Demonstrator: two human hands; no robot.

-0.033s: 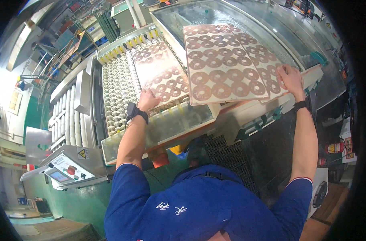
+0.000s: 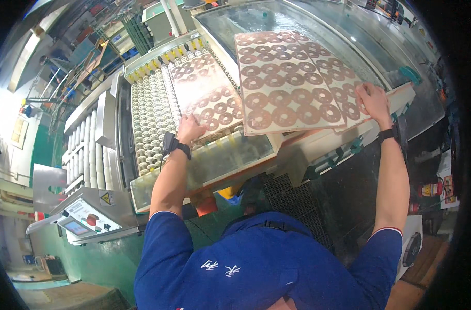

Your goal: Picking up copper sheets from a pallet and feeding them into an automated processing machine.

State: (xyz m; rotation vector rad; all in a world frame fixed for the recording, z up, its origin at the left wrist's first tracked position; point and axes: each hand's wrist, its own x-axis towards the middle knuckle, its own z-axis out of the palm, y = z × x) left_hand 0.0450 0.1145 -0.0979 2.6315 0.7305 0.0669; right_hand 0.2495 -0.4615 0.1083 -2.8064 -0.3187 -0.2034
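In the head view, the roller bed (image 2: pixel 152 113) is the landmark. Against the frame just before, nothing has clearly changed: both hands and all three boards look to be in the same places, which suggests a pause, with the handling no further along.

A copper-patterned board (image 2: pixel 217 109) lies on the right part of the roller bed. The left hand (image 2: pixel 192 128) touches its near left corner; whether its grip is closed on the edge or only resting there, I cannot tell.

To the right of the roller bed, over a glossy clear cover (image 2: pixel 230 21), a large ring-patterned board (image 2: pixel 285 82) overlaps a second ring-patterned board (image 2: pixel 341 77). The right hand (image 2: pixel 374 104) is at that second board's right edge, thumb and fingers bent; whether its grip is clamped cannot be told either.

White rollers (image 2: pixel 85 150) lie left of the roller bed; a control box (image 2: pixel 91 217) stands at its near left.
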